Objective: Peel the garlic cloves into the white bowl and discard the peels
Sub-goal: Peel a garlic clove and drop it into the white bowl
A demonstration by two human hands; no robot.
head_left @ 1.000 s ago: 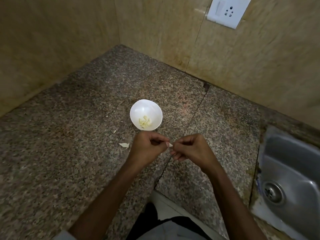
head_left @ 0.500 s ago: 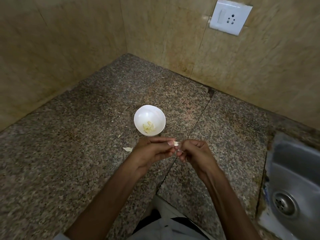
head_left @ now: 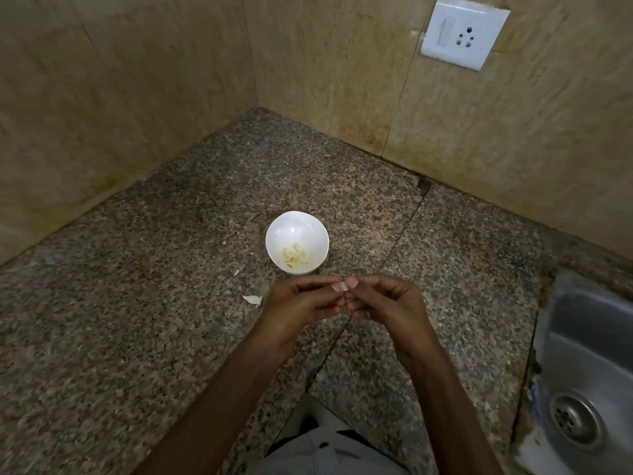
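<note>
A small white bowl stands on the granite counter and holds several peeled garlic cloves. Just in front of it my left hand and my right hand meet fingertip to fingertip. Between the thumbs and fingers of both hands a small pale garlic clove is pinched; most of it is hidden by the fingers. A loose garlic peel lies on the counter left of my left hand, and a smaller scrap lies beyond it.
Tiled walls meet in a corner behind the bowl. A white switch and socket plate is on the right wall. A steel sink with a drain is set into the counter at the right.
My hands have closed together around the clove, thumbs now touching. The camera view has shifted a little, so the bowl sits lower and the sink further right.
</note>
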